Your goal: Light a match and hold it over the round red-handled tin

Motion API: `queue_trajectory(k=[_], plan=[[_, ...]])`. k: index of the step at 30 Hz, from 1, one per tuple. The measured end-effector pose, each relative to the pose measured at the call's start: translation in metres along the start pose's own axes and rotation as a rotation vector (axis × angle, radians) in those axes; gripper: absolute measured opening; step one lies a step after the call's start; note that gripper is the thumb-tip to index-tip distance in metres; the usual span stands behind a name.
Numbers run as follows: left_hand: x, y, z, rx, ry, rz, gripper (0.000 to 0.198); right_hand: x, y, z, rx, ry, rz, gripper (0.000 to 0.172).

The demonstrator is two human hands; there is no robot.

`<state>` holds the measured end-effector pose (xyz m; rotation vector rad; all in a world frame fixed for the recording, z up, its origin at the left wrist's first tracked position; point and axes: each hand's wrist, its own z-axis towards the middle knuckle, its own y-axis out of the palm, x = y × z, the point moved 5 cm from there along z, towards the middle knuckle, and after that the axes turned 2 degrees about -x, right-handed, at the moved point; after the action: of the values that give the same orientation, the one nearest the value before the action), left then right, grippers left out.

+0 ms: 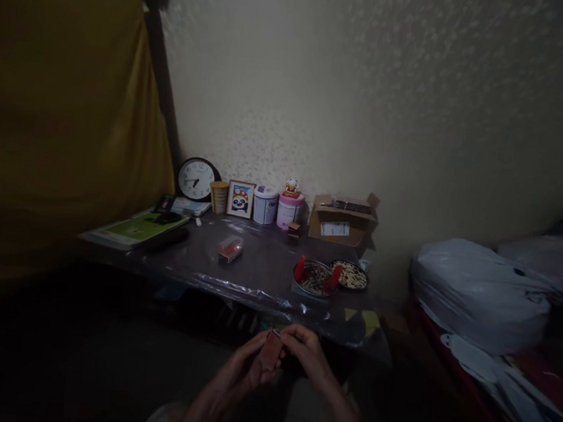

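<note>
A small, flat reddish-brown box that looks like a matchbox [271,351] is held low in front of me, below the table's front edge. My left hand [249,363] wraps round it from the left and below. At its upper end the fingers of my right hand [304,348] are pinched together; whether they also grip something tiny there is too dark to tell. Beyond my hands, two red candles [299,268] stand in a round dish [314,293] of dark bits. Beside it lies a plate [366,283] covered with pale, thin sticks.
On the plastic-covered table [257,267] sits a clear-wrapped pack [230,249]. Along the wall stand a clock [196,179], a yellow cup [219,197], a framed panda picture [240,199], two tubs [265,206] and a cardboard box [342,222]. White bags [480,291] lie at the right.
</note>
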<state>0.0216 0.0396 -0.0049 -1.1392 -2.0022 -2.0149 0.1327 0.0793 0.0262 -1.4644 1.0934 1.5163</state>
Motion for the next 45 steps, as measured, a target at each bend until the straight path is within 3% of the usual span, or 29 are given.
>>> queue_trajectory(k=[5,10,14,18,37,45], plan=[[0.0,0.006,-0.003,0.005,-0.034,-0.029,0.023,0.008,-0.01,0.005,0.038,-0.016,-0.047,0.023],[-0.001,0.003,-0.001,0.016,-0.051,-0.033,0.025,0.001,-0.015,0.005,0.097,-0.2,-0.387,0.017],[-0.003,-0.004,0.001,0.045,-0.064,-0.063,0.022,-0.016,-0.005,-0.004,0.021,-0.396,-0.701,0.014],[-0.003,-0.004,0.001,0.09,-0.069,-0.064,0.019,-0.019,0.0,-0.009,-0.044,-0.439,-0.846,0.019],[-0.007,-0.005,0.006,0.034,-0.096,-0.025,0.022,-0.011,-0.001,-0.01,-0.143,-0.466,-1.024,0.013],[-0.009,-0.006,0.003,0.072,-0.141,-0.042,0.023,-0.012,0.002,-0.013,-0.196,-0.508,-1.098,0.018]])
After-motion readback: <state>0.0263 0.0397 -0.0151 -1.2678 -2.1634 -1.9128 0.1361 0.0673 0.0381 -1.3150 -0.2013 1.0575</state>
